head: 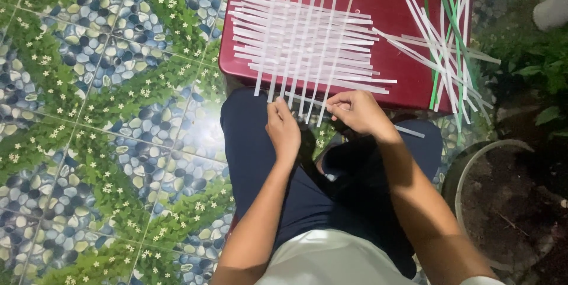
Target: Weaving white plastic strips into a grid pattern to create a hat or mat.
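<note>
The left hand (283, 130) pinches the near end of a white strip at the woven mat of white strips (305, 42) lying just ahead on a dark red lid (402, 1). The right hand (355, 110) closes on a neighbouring strip end; its fingertips are hidden. Beyond it, loose white and green strips (452, 54) run past the top edge.
</note>
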